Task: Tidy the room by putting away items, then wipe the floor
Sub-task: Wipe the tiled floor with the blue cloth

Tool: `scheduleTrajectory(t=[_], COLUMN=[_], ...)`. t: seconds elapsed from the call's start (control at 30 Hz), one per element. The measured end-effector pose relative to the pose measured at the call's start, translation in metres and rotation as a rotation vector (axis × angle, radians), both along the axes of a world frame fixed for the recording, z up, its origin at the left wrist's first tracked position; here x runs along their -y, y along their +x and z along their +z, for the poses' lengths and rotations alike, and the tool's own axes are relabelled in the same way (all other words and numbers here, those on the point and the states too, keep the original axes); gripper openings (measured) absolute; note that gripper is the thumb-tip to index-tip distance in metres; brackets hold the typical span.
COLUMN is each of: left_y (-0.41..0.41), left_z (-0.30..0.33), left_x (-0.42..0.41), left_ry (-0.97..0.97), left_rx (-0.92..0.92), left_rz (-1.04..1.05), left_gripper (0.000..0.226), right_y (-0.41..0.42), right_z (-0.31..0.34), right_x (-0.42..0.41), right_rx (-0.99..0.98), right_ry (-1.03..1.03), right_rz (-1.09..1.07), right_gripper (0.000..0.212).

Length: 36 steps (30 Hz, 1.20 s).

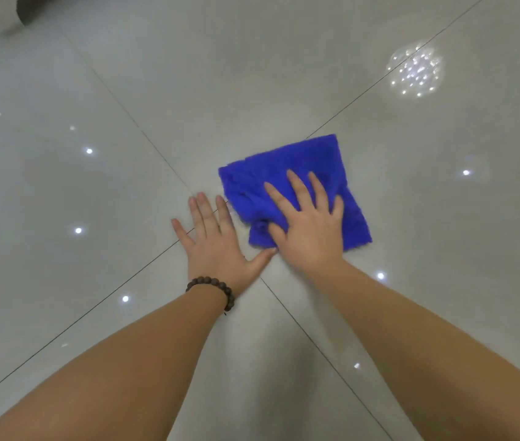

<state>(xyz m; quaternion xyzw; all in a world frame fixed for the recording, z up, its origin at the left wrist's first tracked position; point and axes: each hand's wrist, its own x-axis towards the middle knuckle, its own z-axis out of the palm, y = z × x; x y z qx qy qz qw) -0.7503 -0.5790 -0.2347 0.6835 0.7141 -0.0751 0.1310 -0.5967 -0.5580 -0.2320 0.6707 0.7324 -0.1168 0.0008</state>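
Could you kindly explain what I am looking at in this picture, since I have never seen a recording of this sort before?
There is no machine here: a person wears a camera on the head, and it looks forward and down at their own two bare arms. The pale shiny surface is a tiled floor, with dark grout lines crossing it and ceiling lights mirrored as bright dots. The right hand lies flat, fingers spread, pressing a blue cloth onto the floor, seemingly to wipe it. The left hand rests flat on the bare tile beside the cloth, seemingly for support, and its wrist carries a brown bead bracelet. Neither hand grips anything.
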Motion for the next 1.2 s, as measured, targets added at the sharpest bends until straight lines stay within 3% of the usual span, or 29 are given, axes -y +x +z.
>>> scheduleTrajectory(t=[0.1,0.23,0.33,0.4,0.47,0.53,0.6,0.67,0.73,0.77,0.87,0.93,1.0,1.07,1.13,1.2], left_y=[-0.002,-0.008,-0.014,-0.015,-0.016,-0.015,-0.015,-0.016,-0.017,-0.018,-0.021,-0.021,-0.020,-0.020,-0.020,-0.018], left_z=[0.002,0.011,0.013,0.012,0.007,0.005,0.007,0.006,0.008,0.007,0.004,0.002,0.003,0.004,0.006,0.007], left_x=[0.001,0.012,0.064,0.099,0.111,0.108,0.108,0.110,0.111,0.111,0.111,0.112,0.113,0.112,0.111,0.112], left_ry=[0.002,-0.008,0.002,-0.030,-0.036,-0.039,-0.052,-0.051,-0.053,-0.047,-0.028,-0.026,-0.041,-0.042,-0.044,-0.064], left_rx=[0.036,0.071,0.065,0.024,-0.031,-0.048,-0.047,-0.043,-0.030,-0.028,-0.006,0.005,-0.015,-0.029,-0.036,-0.050], left_rz=[0.001,-0.055,-0.092,-0.153,-0.192,-0.191,-0.190,-0.189,-0.186,-0.184,-0.162,-0.156,-0.162,-0.166,-0.163,-0.174], left_gripper=[0.123,0.123,0.123,0.123,0.120,0.119,0.120,0.121,0.120,0.120,0.120,0.120,0.121,0.122,0.122,0.121], right_y=[0.059,0.133,0.085,0.019,-0.027,-0.004,0.051,0.092,0.071,0.043,-0.030,-0.009,0.043,0.080,0.073,0.038], right_z=[0.001,0.005,0.008,0.009,0.005,0.006,0.002,0.004,0.005,0.004,-0.001,0.001,0.002,0.008,0.011,0.011], right_x=[-0.002,0.042,0.056,0.066,0.091,0.097,0.101,0.107,0.111,0.114,0.138,0.151,0.162,0.178,0.188,0.195], right_rx=[0.028,0.033,0.001,-0.003,-0.008,0.000,0.042,0.023,-0.002,-0.001,0.002,0.032,0.052,0.041,0.030,0.059], right_ry=[0.014,-0.013,-0.019,-0.020,-0.005,0.030,0.041,0.014,0.011,0.028,0.046,0.018,-0.001,-0.043,-0.070,-0.094], right_rz=[-0.020,-0.512,-0.814,-0.610,-0.118,0.122,-0.138,-0.685,-1.015,-0.984,-0.399,-0.151,-0.244,-0.526,-0.784,-0.818], right_gripper=[0.057,0.059,0.058,0.061,0.060,0.060,0.058,0.056,0.057,0.057,0.060,0.060,0.060,0.060,0.058,0.062])
